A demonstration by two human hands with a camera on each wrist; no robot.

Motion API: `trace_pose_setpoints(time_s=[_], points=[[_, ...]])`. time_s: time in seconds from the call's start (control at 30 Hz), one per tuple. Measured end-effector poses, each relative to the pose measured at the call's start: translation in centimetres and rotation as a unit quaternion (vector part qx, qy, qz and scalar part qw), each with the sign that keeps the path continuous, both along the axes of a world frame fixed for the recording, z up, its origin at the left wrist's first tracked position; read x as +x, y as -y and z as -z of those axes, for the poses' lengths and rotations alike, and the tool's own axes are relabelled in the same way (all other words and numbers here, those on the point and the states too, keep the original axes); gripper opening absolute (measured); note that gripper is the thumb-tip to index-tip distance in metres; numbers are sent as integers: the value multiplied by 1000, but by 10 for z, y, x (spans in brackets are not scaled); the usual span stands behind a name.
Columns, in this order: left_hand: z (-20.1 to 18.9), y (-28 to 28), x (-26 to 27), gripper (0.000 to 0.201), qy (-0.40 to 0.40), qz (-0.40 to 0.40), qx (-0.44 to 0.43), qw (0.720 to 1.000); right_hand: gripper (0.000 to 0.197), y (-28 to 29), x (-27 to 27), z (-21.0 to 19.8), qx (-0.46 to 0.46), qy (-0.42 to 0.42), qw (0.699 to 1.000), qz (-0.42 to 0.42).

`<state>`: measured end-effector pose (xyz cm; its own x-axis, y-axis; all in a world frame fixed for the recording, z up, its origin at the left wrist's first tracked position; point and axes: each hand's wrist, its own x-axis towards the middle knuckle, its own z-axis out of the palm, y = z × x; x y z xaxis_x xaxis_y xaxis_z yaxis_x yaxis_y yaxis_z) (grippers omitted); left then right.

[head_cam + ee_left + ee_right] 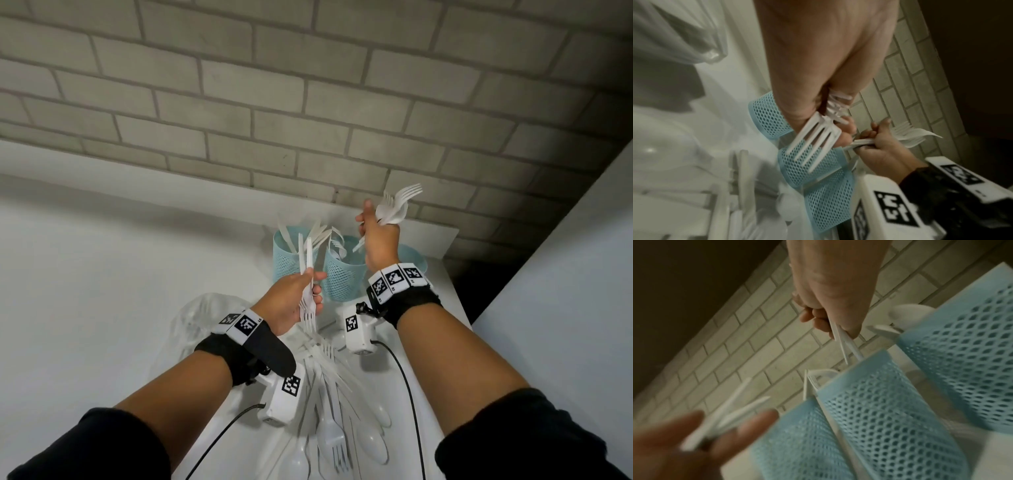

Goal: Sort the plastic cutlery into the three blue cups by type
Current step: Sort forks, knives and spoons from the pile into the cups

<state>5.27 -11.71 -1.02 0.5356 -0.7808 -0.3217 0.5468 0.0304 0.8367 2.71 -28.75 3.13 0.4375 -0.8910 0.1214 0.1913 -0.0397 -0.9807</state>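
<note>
Above a white table point(102, 274), left hand point(291, 301) clenched around a bundle of white plastic forks point(307, 294) (tines down, handles up), right hand point(378, 240) raised and closed on a second fistful of forks point(397, 205), tines toward the brick wall point(308, 102). Behind the hands, three blue mesh cups point(342, 274) in a row by the wall, cutlery standing in the left and middle ones. On the table nearer the camera, a loose pile of cutlery point(332, 411) beside a clear plastic bag point(195, 318).
</note>
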Motion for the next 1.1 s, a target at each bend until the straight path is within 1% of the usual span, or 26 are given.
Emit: trace_pose_setpoints(time_s=[0.07, 0.1, 0.13, 0.17, 0.23, 0.3, 0.37, 0.47, 0.53, 0.6, 0.67, 0.73, 0.77, 0.83, 0.9, 0.93, 0.97, 1.03, 1.1], points=[[-1, -1, 3, 25, -26, 8, -14, 1000, 12, 3, 3, 10, -17, -46, 999, -17], [-1, -2, 5, 22, -30, 12, -21, 999, 7, 4, 4, 14, -15, -55, 998, -30], [-2, -3, 7, 20, -29, 17, -27, 999, 8, 3, 4, 15, -3, -51, 998, -48], [-2, -4, 9, 20, -24, 23, -32, 999, 16, 2, 4, 15, 11, -48, 997, -66], [-3, -5, 11, 20, -14, 32, -39, 999, 39, 4, 4, 13, 3, -77, 994, -78], [-3, -5, 13, 19, -12, 38, -44, 998, 57, 7, 2, 8, -30, -103, 992, -70], [-2, -4, 13, 18, -11, 43, -43, 998, 68, 8, 0, 1, -66, -114, 989, -65], [-3, -4, 10, 20, -3, 54, -31, 998, 69, 4, -4, -9, -154, -113, 980, -54], [-4, -4, 7, 21, 3, 62, -20, 998, 61, -4, -6, -14, -247, -109, 962, -32], [-5, -4, 5, 22, 7, 70, -14, 997, 48, -14, -9, -18, -334, -94, 937, -40], [-7, -4, 3, 22, 13, 77, -10, 997, 36, -24, -11, -19, -392, -96, 912, -70], [-9, -5, 2, 23, 17, 88, -8, 996, 32, -33, -13, -18, -449, -113, 880, -108], [-11, -6, 1, 23, 18, 94, -8, 995, 33, -37, -15, -16, -480, -125, 858, -132], [-15, -8, 0, 22, 25, 110, -9, 994, 40, -44, -16, -10, -541, -167, 804, -182], [-21, -11, 0, 21, 39, 129, -10, 991, 53, -51, -18, -3, -600, -210, 745, -202], [-25, -13, -1, 20, 48, 137, -9, 989, 59, -52, -20, 0, -627, -231, 718, -195], [-27, -15, -2, 18, 59, 143, -6, 988, 61, -51, -22, 2, -647, -249, 698, -181], [-29, -19, -1, 16, 79, 149, 3, 986, 58, -46, -27, 4, -678, -270, 671, -133], [-30, -25, 4, 21, 107, 152, 22, 982, 58, -45, -32, 5, -700, -287, 650, -68]])
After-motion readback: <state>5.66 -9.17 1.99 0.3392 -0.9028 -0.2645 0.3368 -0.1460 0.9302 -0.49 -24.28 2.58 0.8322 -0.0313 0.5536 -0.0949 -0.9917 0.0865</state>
